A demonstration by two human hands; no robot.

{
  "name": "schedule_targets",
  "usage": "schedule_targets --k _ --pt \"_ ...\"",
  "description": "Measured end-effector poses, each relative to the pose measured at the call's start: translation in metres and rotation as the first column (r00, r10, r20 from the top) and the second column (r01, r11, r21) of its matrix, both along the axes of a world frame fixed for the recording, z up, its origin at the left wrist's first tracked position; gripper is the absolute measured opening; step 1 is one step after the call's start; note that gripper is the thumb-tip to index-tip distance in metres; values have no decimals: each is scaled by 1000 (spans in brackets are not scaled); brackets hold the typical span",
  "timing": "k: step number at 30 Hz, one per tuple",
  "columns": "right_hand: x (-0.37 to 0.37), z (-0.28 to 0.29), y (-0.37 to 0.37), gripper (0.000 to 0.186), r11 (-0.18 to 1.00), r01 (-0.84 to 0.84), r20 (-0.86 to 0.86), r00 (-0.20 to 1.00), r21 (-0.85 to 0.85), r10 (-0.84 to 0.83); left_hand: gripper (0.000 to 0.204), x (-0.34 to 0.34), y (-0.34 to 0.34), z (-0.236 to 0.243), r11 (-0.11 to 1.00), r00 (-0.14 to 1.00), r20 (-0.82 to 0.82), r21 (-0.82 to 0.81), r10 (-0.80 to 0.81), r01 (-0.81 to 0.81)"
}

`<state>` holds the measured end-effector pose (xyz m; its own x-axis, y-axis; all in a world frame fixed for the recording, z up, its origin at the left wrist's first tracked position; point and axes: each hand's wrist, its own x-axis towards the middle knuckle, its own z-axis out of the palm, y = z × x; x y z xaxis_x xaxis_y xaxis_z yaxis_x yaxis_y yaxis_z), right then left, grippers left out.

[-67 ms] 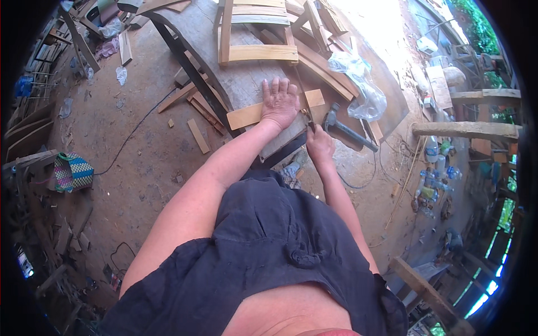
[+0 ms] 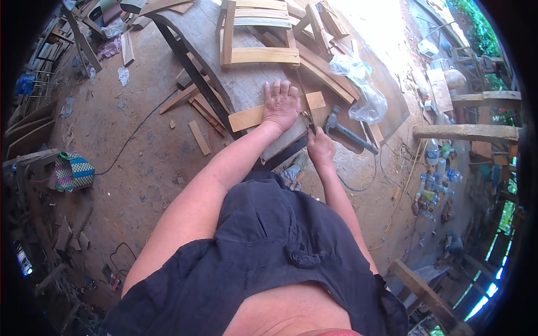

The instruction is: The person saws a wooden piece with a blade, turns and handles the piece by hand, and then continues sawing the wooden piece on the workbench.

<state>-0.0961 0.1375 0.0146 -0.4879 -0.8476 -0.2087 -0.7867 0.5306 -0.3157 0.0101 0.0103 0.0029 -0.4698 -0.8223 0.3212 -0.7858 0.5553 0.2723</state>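
A light wooden strip (image 2: 245,119) lies crosswise over the near end of the grey wooden bench (image 2: 246,81). My left hand (image 2: 281,106) rests flat on the strip, fingers stretched forward. To its right, my right hand (image 2: 321,150) is closed round the handle of a handsaw. The narrow dark blade of the handsaw (image 2: 304,96) runs away from me across the strip, close beside my left hand. I cannot make out how deep the blade sits in the wood. A claw hammer (image 2: 352,135) lies just right of my right hand.
A slatted wooden frame (image 2: 259,56) sits farther up the bench. Right of it are stacked boards (image 2: 328,78) and a clear plastic bag (image 2: 367,101). Offcuts (image 2: 199,138) and a cable (image 2: 134,133) lie on the floor at left. Bottles (image 2: 434,179) stand at right.
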Motion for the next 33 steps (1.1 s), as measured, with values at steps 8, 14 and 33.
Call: schedule_targets --k 8,14,33 --pt "4 5 67 29 999 33 99 995 -32 -30 32 6 1 -1 1000 1000 5 7 23 -23" --pt "-3 -4 -1 30 999 37 24 999 26 -37 32 -3 -1 0 1000 1000 2 -25 14 -14" --pt "11 21 106 25 926 249 395 910 -283 -124 35 8 -3 6 993 998 -43 107 -53 58"
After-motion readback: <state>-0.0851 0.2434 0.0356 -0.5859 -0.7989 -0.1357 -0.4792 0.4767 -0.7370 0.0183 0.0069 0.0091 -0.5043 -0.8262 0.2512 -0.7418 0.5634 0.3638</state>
